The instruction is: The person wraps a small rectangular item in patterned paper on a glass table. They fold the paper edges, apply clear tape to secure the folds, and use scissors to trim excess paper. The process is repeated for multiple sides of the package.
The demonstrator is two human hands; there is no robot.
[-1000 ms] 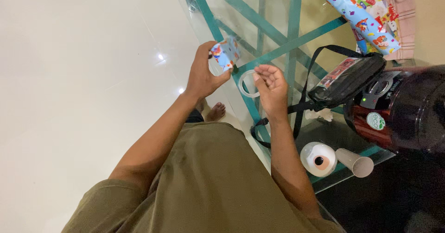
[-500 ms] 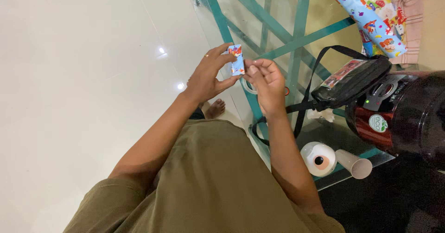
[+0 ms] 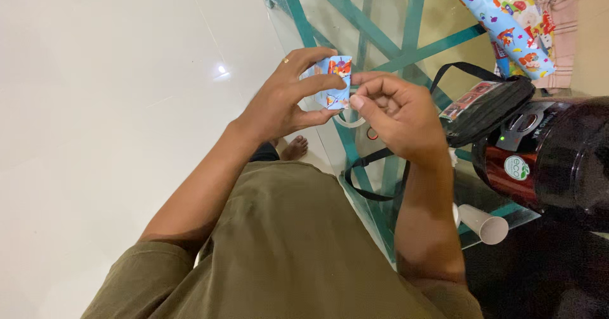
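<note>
One small gift-wrapped box (image 3: 334, 81) sits pinched in the left hand (image 3: 285, 100) above the glass table's (image 3: 380, 14) near edge; the right hand (image 3: 396, 113), fingers curled, now touches it, having risen. One tape ring (image 3: 351, 121) lies below.

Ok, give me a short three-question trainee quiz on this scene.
1. True or false: the left hand holds the small wrapped box.
2. What lies on the glass table just under the hands? A) tape ring B) scissors C) pen
3. Fill in: the right hand pinches at the box's ____ edge.

Key
1. True; its fingers and thumb grip the box.
2. A; the clear tape ring shows partly below the box.
3. Right; the thumb and forefinger meet there, though whether they hold tape cannot be told.
</note>
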